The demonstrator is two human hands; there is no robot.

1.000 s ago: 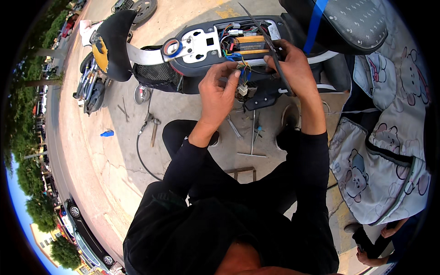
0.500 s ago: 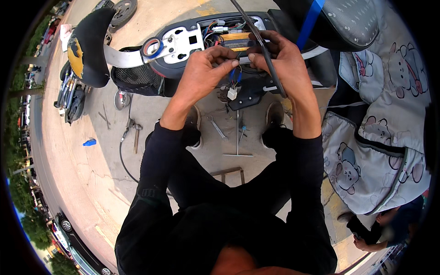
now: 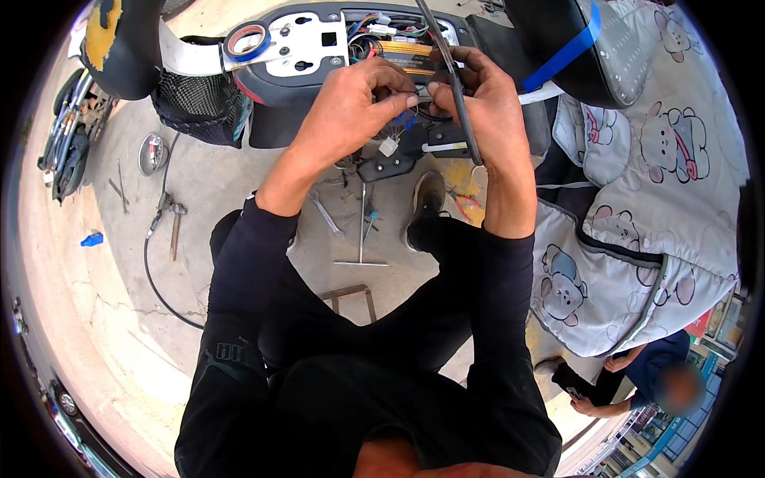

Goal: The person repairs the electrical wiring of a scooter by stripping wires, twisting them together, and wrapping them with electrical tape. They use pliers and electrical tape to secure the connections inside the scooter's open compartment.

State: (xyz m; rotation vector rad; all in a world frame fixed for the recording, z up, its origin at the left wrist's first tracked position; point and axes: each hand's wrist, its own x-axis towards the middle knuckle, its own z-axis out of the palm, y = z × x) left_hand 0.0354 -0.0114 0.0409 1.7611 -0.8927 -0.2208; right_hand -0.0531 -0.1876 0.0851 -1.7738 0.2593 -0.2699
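My left hand (image 3: pixel 351 107) and my right hand (image 3: pixel 490 107) meet over the open body of a scooter, their fingertips close together. Thumb and forefinger of each are pinched around what looks like a thin wire (image 3: pixel 423 95), mostly hidden by the fingers. A long black bar (image 3: pixel 456 95) slants across my right hand's fingers; whether they grip it I cannot tell. Behind the fingertips lies a gold finned box (image 3: pixel 402 49) among coloured wires. Below them hangs a white plug connector (image 3: pixel 388 146) on blue wires.
A tape roll (image 3: pixel 246 41) rests on the scooter's white plate (image 3: pixel 307 60). A blue strap (image 3: pixel 564 49) crosses the black seat at right, beside a quilted cover (image 3: pixel 637 231). On the ground lie a wrench (image 3: pixel 327 213), T-handle tool (image 3: pixel 362 239) and hammer (image 3: pixel 176 231). Another person (image 3: pixel 637 378) sits lower right.
My view has shifted, so the scooter and ground tools appear further left and higher. Both hands keep their pinch near the wires. The black bar now stands slightly steeper.
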